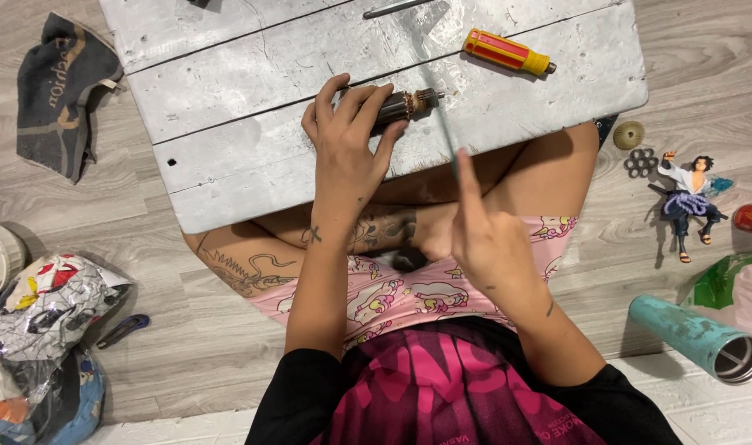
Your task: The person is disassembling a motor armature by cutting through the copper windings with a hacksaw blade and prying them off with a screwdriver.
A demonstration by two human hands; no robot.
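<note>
Grey-painted wooden planks form a board (252, 91) resting across the crossed legs of a person seated on a pale wood-look floor (195, 330). The left hand (347, 136) is closed around a dark motor armature (397, 105) lying on the board, fingers wrapped over its body, with the coppery end and short shaft sticking out to the right. The right hand (483, 239) grips a thin screwdriver (442, 124), its forefinger stretched along the handle; the blurred shaft rises to a tip just beside the armature's copper end, though whether it touches cannot be told. Farther up the board lies a yellow and red screwdriver (508, 52), well apart from both hands, and a slim metal rod (397, 8) sits at the top edge. On the floor to the right are a small ridged gear (629, 134), a dark ring-shaped part (640, 162), a toy figure (687, 202) and a teal flask (695, 338) lying on its side. To the left lie a dark cloth (63, 91), a crumpled printed bag (46, 309) and a small blue tool (122, 330).
</note>
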